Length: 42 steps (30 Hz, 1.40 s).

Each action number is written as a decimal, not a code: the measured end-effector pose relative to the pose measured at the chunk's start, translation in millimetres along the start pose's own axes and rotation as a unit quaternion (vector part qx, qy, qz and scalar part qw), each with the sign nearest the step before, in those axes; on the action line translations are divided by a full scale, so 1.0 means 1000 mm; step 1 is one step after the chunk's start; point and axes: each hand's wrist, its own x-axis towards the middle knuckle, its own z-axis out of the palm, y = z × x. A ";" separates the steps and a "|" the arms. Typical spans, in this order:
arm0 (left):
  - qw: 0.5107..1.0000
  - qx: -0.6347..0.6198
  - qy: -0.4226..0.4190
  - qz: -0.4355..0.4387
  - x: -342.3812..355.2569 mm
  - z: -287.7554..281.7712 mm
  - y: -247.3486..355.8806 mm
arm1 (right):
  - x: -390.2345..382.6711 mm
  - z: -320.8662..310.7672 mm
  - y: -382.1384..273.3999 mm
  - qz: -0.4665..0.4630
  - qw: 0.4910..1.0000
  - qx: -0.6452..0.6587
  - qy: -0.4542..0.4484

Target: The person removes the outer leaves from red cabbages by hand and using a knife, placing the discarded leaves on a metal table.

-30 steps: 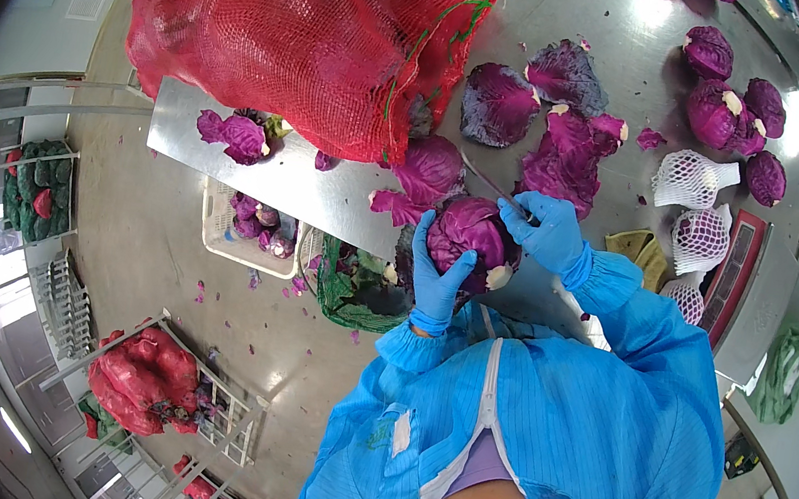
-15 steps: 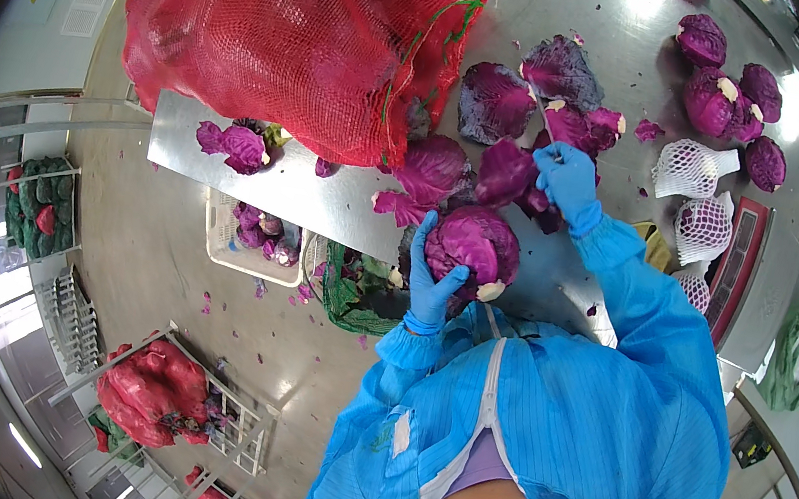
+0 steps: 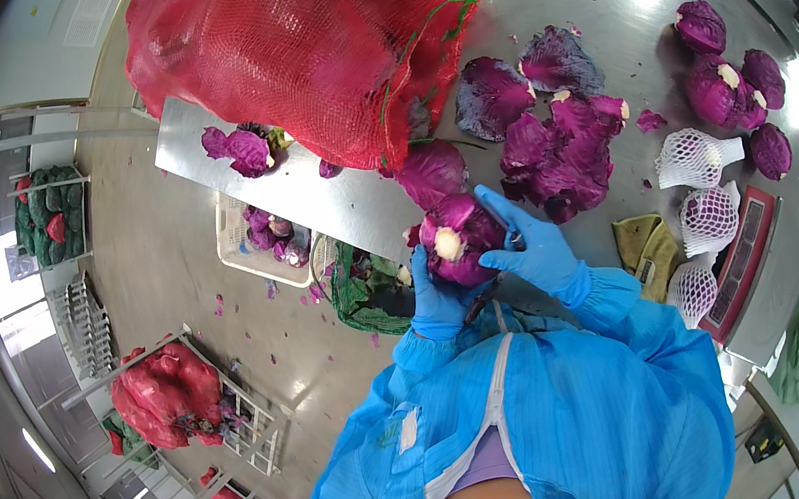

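A round purple cabbage (image 3: pixel 450 226) is held at the near edge of the steel table (image 3: pixel 305 197), its pale cut stem end facing up. My blue-gloved left hand (image 3: pixel 436 297) grips it from below on the left. My blue-gloved right hand (image 3: pixel 532 254) grips its right side, fingers reaching over the top; a small dark thing shows among these fingers, too hidden to make out. Beyond the cabbage lies a pile of loose purple leaves (image 3: pixel 559 149), with more leaves (image 3: pixel 430 171) beside a large red mesh sack (image 3: pixel 287 33).
Several cabbages (image 3: pixel 718 90), netted cabbages (image 3: pixel 708 218), a yellow-brown cloth (image 3: pixel 642 246) and a red-framed device (image 3: pixel 736 259) are at right. Below the table's left edge are a white crate (image 3: pixel 237 258) and green mesh sack (image 3: pixel 353 294). Loaded racks (image 3: pixel 174 391) stand on the floor.
My right hand has come down from the leaf pile onto the cabbage. The cabbage has turned stem-up, with my left hand lower on it. Leaves have shifted onto the pile.
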 end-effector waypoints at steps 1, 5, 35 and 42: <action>1.000 0.027 -0.007 0.000 0.001 0.006 -0.002 | 0.002 0.003 0.011 0.011 1.000 0.008 -0.013; 0.901 0.411 0.048 0.131 -0.001 -0.036 0.014 | 0.006 -0.014 0.007 0.063 0.994 -0.011 -0.087; 0.647 0.625 0.047 0.433 0.007 0.018 -0.024 | -0.007 -0.008 -0.001 -0.002 0.953 -0.300 -0.051; 0.636 0.636 0.057 0.433 0.013 0.017 -0.022 | 0.011 -0.006 -0.005 0.003 0.941 -0.335 -0.045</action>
